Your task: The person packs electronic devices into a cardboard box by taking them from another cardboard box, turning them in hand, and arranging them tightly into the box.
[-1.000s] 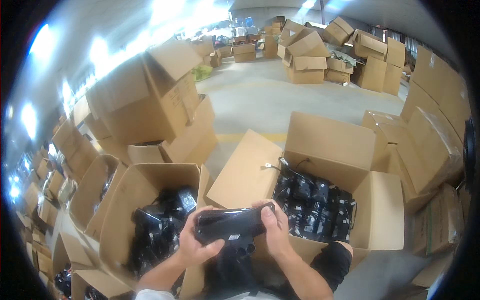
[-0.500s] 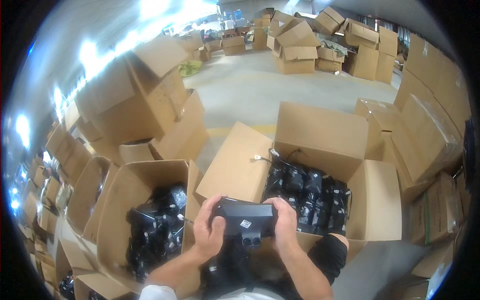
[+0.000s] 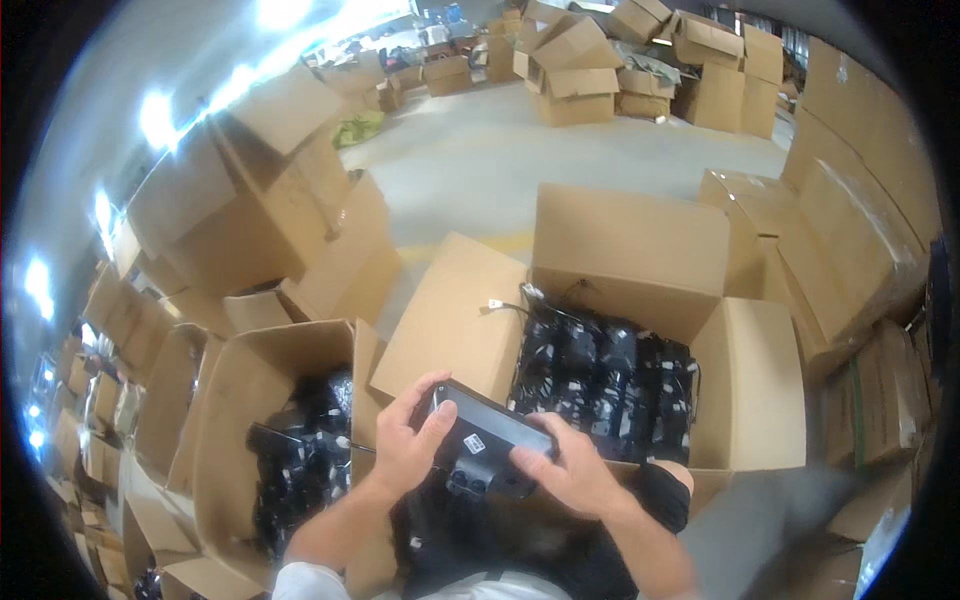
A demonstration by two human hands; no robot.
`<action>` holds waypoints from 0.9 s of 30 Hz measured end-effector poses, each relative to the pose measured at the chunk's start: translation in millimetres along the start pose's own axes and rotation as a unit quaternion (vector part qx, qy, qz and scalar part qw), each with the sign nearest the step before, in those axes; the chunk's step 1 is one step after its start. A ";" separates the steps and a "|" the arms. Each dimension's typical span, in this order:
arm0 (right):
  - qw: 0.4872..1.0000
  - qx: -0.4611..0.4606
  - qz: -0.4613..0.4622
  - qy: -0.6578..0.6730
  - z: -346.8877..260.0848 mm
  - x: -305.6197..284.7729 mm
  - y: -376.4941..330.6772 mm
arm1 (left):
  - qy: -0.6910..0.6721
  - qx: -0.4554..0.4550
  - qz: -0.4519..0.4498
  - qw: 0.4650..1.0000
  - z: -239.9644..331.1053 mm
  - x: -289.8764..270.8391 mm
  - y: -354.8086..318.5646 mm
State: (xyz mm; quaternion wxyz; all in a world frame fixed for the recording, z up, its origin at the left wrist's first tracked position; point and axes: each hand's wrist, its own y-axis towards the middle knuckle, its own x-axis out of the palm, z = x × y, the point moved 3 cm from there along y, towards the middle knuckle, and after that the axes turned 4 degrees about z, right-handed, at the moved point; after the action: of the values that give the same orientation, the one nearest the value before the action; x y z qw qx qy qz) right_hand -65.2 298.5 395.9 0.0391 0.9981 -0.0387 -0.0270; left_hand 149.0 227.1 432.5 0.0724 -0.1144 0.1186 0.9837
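A black, flat rectangular device point(image 3: 497, 447) is held in front of me between both hands. It bears a small white label and a short bracket-like part with round ends on the edge nearest me. My left hand point(image 3: 408, 445) grips its left end, thumb on the upper face. My right hand point(image 3: 572, 468) has hold of the right end, its thumb also on top. A thin black cable with a white plug point(image 3: 343, 442) runs out to the left, past my left hand. What the fingers do beneath the device is hidden.
An open carton point(image 3: 745, 385) at the right holds rows of black devices point(image 3: 600, 375). Another open carton point(image 3: 225, 455) at the left holds a heap of black parts point(image 3: 310, 460). Between them, a cardboard flap point(image 3: 450, 320) slants up. Large boxes point(image 3: 850, 250) stand at right; more are piled beyond.
The device has tilted, its right end dropping toward me and its left end rising. My right thumb has come onto the upper face. The whole view has shifted slightly.
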 end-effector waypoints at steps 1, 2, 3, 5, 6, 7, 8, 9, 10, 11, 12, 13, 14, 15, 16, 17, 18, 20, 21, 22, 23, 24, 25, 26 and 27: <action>0.994 -0.023 -0.066 -0.086 -8.4 -7.6 0.1 | -0.005 -0.045 -0.048 0.998 -0.8 7.8 4.2; 0.984 0.031 -0.139 -0.107 -10.2 -10.7 3.0 | -0.049 -0.028 -0.053 0.997 -9.7 11.7 5.6; 0.986 0.047 -0.126 -0.100 -6.7 -13.5 7.8 | -0.042 -0.051 -0.045 0.997 -20.7 8.4 9.3; 0.990 -0.004 -0.125 -0.068 -10.5 -15.8 8.2 | -0.225 0.028 -0.091 0.970 -13.7 12.6 19.2; 0.994 -0.002 -0.100 -0.043 -16.3 -24.3 12.3 | -0.248 0.024 -0.150 0.957 -8.0 17.9 24.6; 0.997 -0.004 -0.077 -0.018 -21.7 -34.5 17.4 | -0.269 0.022 -0.204 0.941 1.9 23.6 26.2; 0.998 -0.040 -0.042 0.006 -24.5 -44.7 23.2 | -0.111 -0.048 -0.220 0.968 3.2 28.7 24.5; 0.999 -0.032 -0.011 0.030 -27.8 -57.8 29.0 | -0.132 0.029 -0.261 0.956 -9.8 29.9 25.1; 0.998 -0.050 0.020 0.043 -24.0 -74.1 35.6 | -0.096 -0.075 -0.358 0.926 -13.9 38.8 27.3; 0.995 -0.067 0.051 0.053 -14.3 -93.6 42.3 | -0.059 -0.175 -0.449 0.874 -16.8 50.3 31.1; 0.990 -0.056 0.093 0.089 -3.7 -112.9 50.1 | -0.006 -0.205 -0.425 0.881 -13.9 67.6 34.5; 0.982 -0.046 0.133 0.127 8.6 -132.2 58.4 | 0.035 -0.247 -0.418 0.873 -17.9 79.2 45.6; 0.978 -0.006 0.145 0.150 21.4 -150.6 66.5 | 0.041 -0.236 -0.402 0.884 -24.0 85.2 61.0; 0.972 0.035 0.161 0.167 33.5 -171.0 71.2 | 0.042 -0.223 -0.389 0.893 -35.9 94.5 78.3; 0.966 0.055 0.172 0.183 47.5 -186.5 78.6 | 0.089 -0.138 -0.372 0.914 -46.5 104.0 99.9; 0.960 0.076 0.184 0.196 64.3 -203.3 85.0 | 0.131 -0.051 -0.353 0.925 -57.1 116.8 122.7; 0.944 0.108 0.205 0.233 88.7 -222.3 89.6 | 0.175 0.034 -0.342 0.923 -61.8 135.6 142.9; 0.936 0.146 0.217 0.235 135.2 -247.6 96.3 | 0.219 0.226 -0.285 0.905 -83.5 179.3 176.8; 0.926 0.181 0.230 0.240 158.3 -257.4 101.7 | 0.217 0.329 -0.242 0.886 -94.6 200.7 188.7; 0.924 0.185 0.237 0.236 180.3 -269.1 102.1 | 0.273 0.354 -0.247 0.860 -96.3 226.5 195.9; 0.913 0.207 0.255 0.243 200.7 -276.9 102.6 | 0.329 0.377 -0.249 0.829 -97.7 246.7 203.0; 0.900 0.230 0.272 0.250 221.5 -284.3 103.9 | 0.334 0.410 -0.236 0.815 -107.1 264.7 209.8; 0.889 0.241 0.268 0.283 243.9 -290.6 106.7 | 0.332 0.408 -0.239 0.816 -121.9 280.7 218.2; 0.883 0.257 0.270 0.285 257.1 -290.6 112.4 | 0.363 0.437 -0.225 0.792 -133.8 291.8 225.4; 0.877 0.273 0.271 0.287 270.4 -289.9 118.4 | 0.395 0.465 -0.211 0.764 -146.7 299.9 230.4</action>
State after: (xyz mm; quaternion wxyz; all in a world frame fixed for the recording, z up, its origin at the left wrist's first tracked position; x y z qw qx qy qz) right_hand -378.1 183.4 150.9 -0.2201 0.8834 -0.3010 0.2839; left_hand -148.5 3.5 271.1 0.2690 -0.4673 0.5520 0.6360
